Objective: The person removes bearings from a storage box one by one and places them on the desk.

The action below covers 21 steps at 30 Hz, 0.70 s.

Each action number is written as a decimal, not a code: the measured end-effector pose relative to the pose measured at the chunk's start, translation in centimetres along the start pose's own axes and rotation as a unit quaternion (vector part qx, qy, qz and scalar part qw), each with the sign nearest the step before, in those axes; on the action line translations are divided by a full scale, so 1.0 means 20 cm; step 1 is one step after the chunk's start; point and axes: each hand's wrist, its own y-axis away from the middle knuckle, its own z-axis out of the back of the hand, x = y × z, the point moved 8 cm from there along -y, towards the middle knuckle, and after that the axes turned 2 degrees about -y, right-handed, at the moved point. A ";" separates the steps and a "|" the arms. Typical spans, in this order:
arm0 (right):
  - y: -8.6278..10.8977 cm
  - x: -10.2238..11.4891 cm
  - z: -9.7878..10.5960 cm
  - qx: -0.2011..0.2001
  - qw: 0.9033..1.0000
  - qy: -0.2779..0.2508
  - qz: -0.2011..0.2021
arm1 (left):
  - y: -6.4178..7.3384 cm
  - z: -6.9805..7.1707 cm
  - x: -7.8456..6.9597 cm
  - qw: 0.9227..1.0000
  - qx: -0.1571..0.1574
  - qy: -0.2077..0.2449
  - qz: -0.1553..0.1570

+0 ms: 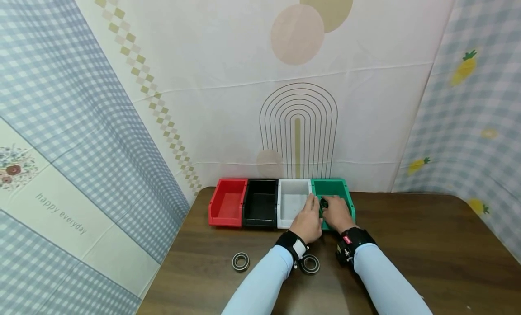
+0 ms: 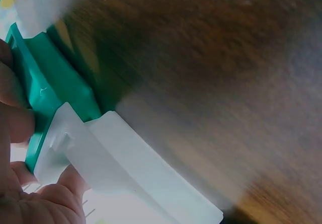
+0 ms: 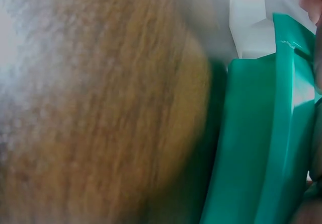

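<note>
My right hand (image 1: 337,213) reaches into the green bin (image 1: 348,195), its fingers on a dark round bearing (image 1: 324,203). Beside it my left hand (image 1: 308,222) lies over the front of the white bin (image 1: 288,215), fingers extended forward near the wall shared with the green bin. In the left wrist view, left fingers (image 2: 17,123) show on both sides of that wall. The right wrist view shows the green bin's front (image 3: 251,133), with right-hand fingers only at the edge. Two metal ball bearings lie on the table, one at left (image 1: 241,262), another near the left wrist (image 1: 310,264).
To the left in the same row stand a black bin (image 1: 260,206) and a red bin (image 1: 228,204), touching each other. The row sits at the back of a brown wooden table (image 1: 427,251), against a patterned cloth (image 1: 228,125). Checked cloth hangs on both sides.
</note>
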 end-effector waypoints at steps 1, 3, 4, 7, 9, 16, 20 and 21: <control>0.00 0.00 0.00 -0.003 1.000 -0.002 0.001 | 0.00 0.00 0.00 1.000 -0.001 -0.002 0.000; 0.00 0.01 0.00 -0.012 1.000 -0.003 0.006 | 0.00 -0.01 0.00 1.000 -0.004 -0.004 0.001; 0.00 0.01 0.00 -0.016 1.000 -0.004 0.009 | 0.00 -0.01 0.01 1.000 -0.005 -0.005 0.002; 0.01 0.02 0.01 -0.025 0.999 -0.009 0.018 | 0.00 -0.01 0.01 1.000 -0.004 -0.002 0.009; 0.01 0.02 0.01 -0.028 0.999 -0.012 0.022 | 0.00 -0.01 0.01 1.000 -0.002 0.002 0.013; 0.03 0.03 0.03 -0.051 0.997 -0.020 0.046 | 0.00 0.00 0.01 1.000 0.000 0.013 0.018; 0.05 0.03 0.03 -0.061 0.996 -0.023 0.061 | 0.00 -0.01 0.02 1.000 -0.002 0.021 0.017; 0.05 0.03 0.03 -0.064 0.996 -0.023 0.063 | 0.00 -0.02 0.02 1.000 -0.003 0.023 0.016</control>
